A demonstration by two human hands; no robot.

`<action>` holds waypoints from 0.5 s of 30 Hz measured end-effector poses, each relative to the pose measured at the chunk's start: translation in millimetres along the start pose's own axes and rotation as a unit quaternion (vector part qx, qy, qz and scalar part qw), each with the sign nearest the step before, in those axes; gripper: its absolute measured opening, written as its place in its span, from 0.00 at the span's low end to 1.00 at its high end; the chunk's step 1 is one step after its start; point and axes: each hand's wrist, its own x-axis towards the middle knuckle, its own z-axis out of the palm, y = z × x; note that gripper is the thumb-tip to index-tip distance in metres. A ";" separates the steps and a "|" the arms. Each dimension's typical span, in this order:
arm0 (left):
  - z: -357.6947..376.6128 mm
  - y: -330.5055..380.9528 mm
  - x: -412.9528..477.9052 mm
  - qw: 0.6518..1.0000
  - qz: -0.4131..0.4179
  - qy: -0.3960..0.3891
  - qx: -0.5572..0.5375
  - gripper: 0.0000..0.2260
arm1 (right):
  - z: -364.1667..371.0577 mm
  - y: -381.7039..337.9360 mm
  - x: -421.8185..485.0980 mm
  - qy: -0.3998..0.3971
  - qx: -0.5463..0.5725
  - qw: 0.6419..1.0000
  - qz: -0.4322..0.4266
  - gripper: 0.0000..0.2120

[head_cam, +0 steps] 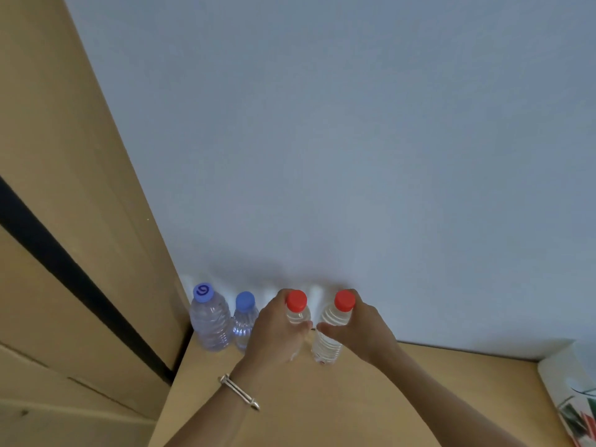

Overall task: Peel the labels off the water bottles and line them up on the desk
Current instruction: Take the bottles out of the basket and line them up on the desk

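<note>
Several clear water bottles stand in a row at the back of the wooden desk (322, 401), against the wall. From the left: a purple-capped bottle (209, 321), a smaller blue-capped bottle (244, 321), then two red-capped ones. My left hand (277, 333) is wrapped around the left red-capped bottle (297, 304) and hides most of its body. My right hand (361, 327) grips the right red-capped bottle (329, 333) just below its cap. No labels show on any of the bottles. A silver bracelet sits on my left wrist.
A tall wooden panel (80, 221) with a black strip closes off the left side, touching the desk's left edge. A white sheet with red and green print (577, 404) lies at the desk's right edge. The pale wall (354, 140) stands right behind the bottles.
</note>
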 end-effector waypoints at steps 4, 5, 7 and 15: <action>10.0 -9.4 -9.4 0.999 0.018 0.034 -0.001 0.10 | 11.6 6.2 -5.3 0.044 0.013 0.999 0.009 0.22; 12.0 -12.9 -10.3 0.999 0.023 0.042 0.003 0.10 | 13.6 6.7 -6.5 0.046 0.015 0.999 0.010 0.22; 12.8 -16.4 -9.7 0.998 0.033 0.047 0.013 0.12 | 14.6 6.4 -6.6 0.049 0.018 0.999 0.007 0.22; 14.6 -20.2 -9.2 0.997 0.033 0.064 0.041 0.19 | 16.0 7.7 -8.7 0.061 0.015 0.998 0.007 0.24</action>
